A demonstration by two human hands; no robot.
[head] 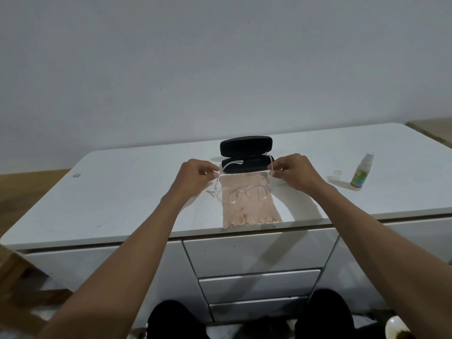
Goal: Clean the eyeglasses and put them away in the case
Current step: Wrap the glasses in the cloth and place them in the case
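Note:
Clear-framed eyeglasses (241,195) hang over a pink cloth (247,206), lenses toward me and temples unfolded toward the case. My left hand (195,176) pinches the left temple, and my right hand (294,171) pinches the right temple. Just behind the glasses a black case (246,152) lies open, its lid standing up. The tips of both temples reach over the case's lower half.
The white cabinet top (122,192) carries everything. A small spray bottle (362,173) with its clear cap (337,172) off stands at the right. The cloth hangs slightly over the front edge above the drawers (256,250). My knees show below.

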